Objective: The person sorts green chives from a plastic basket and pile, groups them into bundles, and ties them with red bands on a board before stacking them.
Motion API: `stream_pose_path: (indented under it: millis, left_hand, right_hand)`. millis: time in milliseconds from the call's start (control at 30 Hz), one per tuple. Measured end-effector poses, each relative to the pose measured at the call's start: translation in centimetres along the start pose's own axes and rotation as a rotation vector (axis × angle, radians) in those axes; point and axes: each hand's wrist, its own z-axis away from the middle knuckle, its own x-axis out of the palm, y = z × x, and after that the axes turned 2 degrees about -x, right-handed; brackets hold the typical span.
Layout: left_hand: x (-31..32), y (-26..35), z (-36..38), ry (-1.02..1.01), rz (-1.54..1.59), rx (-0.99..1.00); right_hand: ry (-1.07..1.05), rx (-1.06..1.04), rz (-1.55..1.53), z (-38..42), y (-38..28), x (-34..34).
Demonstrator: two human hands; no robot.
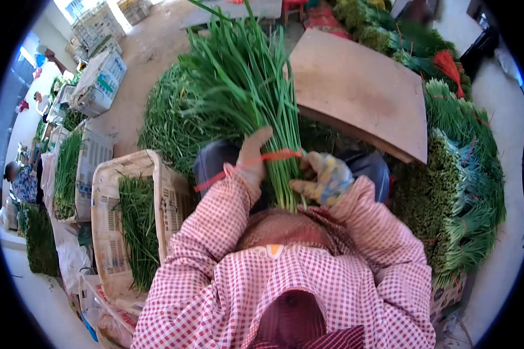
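A large bunch of long green chives stands tilted away from me in my lap, its leaves fanning out at the top. My left hand, in a tan glove, is closed around the left side of the stalks. A red tie strip crosses the bunch, one end trailing left over my left sleeve. At the strip's right end is my right hand, in a patterned glove, fingers curled against the stalk bases; its fingertips seem to pinch the strip, partly hidden.
A heap of loose green leaves lies ahead left. A plastic crate holding greens stands at my left. A wooden board is ahead right, with stacked tied bunches beyond. More crates and people are further left.
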Motion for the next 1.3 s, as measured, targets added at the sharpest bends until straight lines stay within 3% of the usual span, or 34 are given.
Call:
stream_pose_path:
  millis: [133, 233, 333, 400, 500, 600, 633, 667, 700, 767, 900, 967, 1000, 1067, 1100, 1167, 1200, 1233, 1300]
  left_hand:
    - [-1.5, 0.2, 0.5, -0.22, 0.006, 0.043]
    - [-3.2, 0.0, 0.1, -0.322, 0.065, -0.077]
    - [-2.7, -0.4, 0.7, -0.324, 0.069, -0.138]
    - [-2.2, -1.4, 0.6, -0.315, 0.099, -0.187]
    - [-0.3, -2.0, 0.9, -0.273, 0.113, -0.195]
    - [1.6, -1.7, 1.1, -0.412, -0.006, -0.165]
    - [1.7, -1.8, 1.1, -0.407, -0.06, -0.17]
    - [1.8, -1.9, 1.2, -0.398, -0.111, -0.174]
    - [1.8, -2.0, 1.3, -0.403, -0.106, -0.161]
    - [1.9, -2.4, 1.4, -0.293, -0.175, -0.131]
    - [2.1, -3.3, 0.6, -0.23, -0.289, -0.09]
    - [3.0, -3.2, 0.8, -0.237, -0.348, -0.102]
    - [3.8, -3.0, 1.1, -0.267, -0.324, -0.125]
    - [4.1, -3.2, 0.9, -0.31, -0.3, -0.154]
    - [3.6, -3.7, 0.4, -0.322, -0.317, -0.143]
    - [3.5, -4.0, 0.2, -0.342, -0.329, -0.13]
    - [3.6, -3.9, 0.4, -0.316, -0.346, -0.135]
    - [3.6, -3.9, 0.6, -0.287, -0.363, -0.14]
    - [3.3, -4.2, 0.7, -0.272, -0.345, -0.165]
  right_hand:
    - [0.007, 0.0, -0.06, -0.1, 0.4, 0.7]
    - [0.289, -0.106, -0.125, -0.1, 2.1, -0.6]
    - [0.373, -0.208, -0.22, -0.6, 2.6, -2.3]
    - [0.338, -0.237, -0.081, -0.9, 1.1, -3.7]
    - [0.152, -0.113, 0.28, -2.2, 0.7, -3.6]
    - [0.206, -0.121, 0.418, -4.5, 3.5, -4.2]
    - [0.292, 0.121, -0.356, -5.4, 5.0, -4.5]
    - [0.601, 0.262, -1.145, -6.3, 6.4, -4.7]
    - [0.638, 0.25, -0.67, -5.2, 4.2, -7.1]
    - [0.778, 0.079, -0.73, -5.3, 8.2, -11.0]
    - [0.771, -0.034, -0.653, -3.2, 4.5, -15.2]
    - [0.545, -0.323, -0.372, -3.4, 2.2, -16.0]
    - [0.558, -0.317, -0.361, -3.6, 0.8, -16.1]
    - [0.486, -0.445, 0.266, -4.2, -1.3, -16.2]
    - [0.493, -0.438, 0.276, -4.6, -1.1, -16.6]
    - [0.345, -0.514, 0.785, -6.4, 0.4, -17.1]
    - [0.345, -0.51, 0.791, -8.1, 1.7, -17.0]
    - [0.29, -0.831, 0.021, -10.3, 3.2, -16.7]
    - [0.56, -0.625, -0.54, -11.9, 3.2, -18.3]
